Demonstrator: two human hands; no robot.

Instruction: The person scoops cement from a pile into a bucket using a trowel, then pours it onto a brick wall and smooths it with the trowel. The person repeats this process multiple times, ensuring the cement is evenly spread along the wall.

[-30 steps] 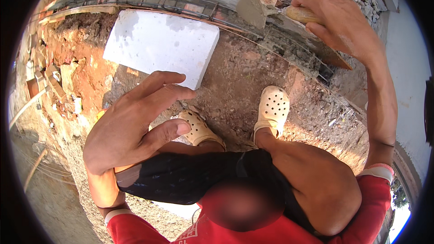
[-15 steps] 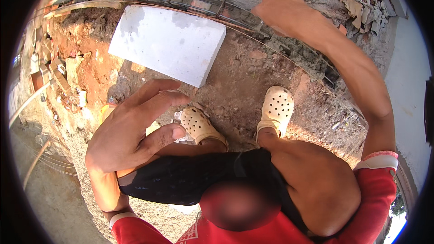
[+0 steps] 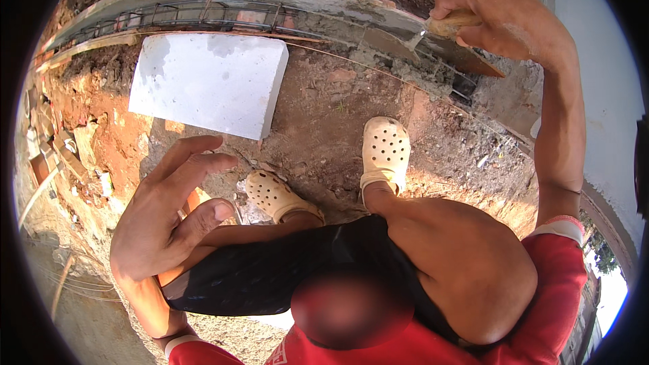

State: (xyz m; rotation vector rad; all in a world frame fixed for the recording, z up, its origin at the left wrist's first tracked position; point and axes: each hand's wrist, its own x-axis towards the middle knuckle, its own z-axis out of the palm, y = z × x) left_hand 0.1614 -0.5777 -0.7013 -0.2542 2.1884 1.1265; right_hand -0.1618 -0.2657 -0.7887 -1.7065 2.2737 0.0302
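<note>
My right hand [image 3: 493, 23] grips the wooden handle [image 3: 451, 23] of a trowel. Its metal blade [image 3: 392, 44] lies at the mortar [image 3: 433, 64] in a narrow trench, which runs along a plastered strip and has a steel rebar cage [image 3: 196, 13] in it. A rusty-brown board edge [image 3: 480, 64] is below the hand. My left hand [image 3: 169, 209] hangs open over my left knee with fingers apart and curved, holding nothing. Beyond its fingertips a white block [image 3: 206, 81] lies on the dirt beside the trench.
My feet in cream perforated clogs [image 3: 385, 149] rest on dirt below the trench. Rubble and broken bricks [image 3: 61, 149] lie at the left, with thin wires and a stick on grey ground [image 3: 61, 284]. A pale wall [image 3: 602, 108] stands close on the right.
My right hand dipped to the left and turned, and is now back up to the right, trowel still held, its blade lower in the trench. The view has shifted; my left hand stays open.
</note>
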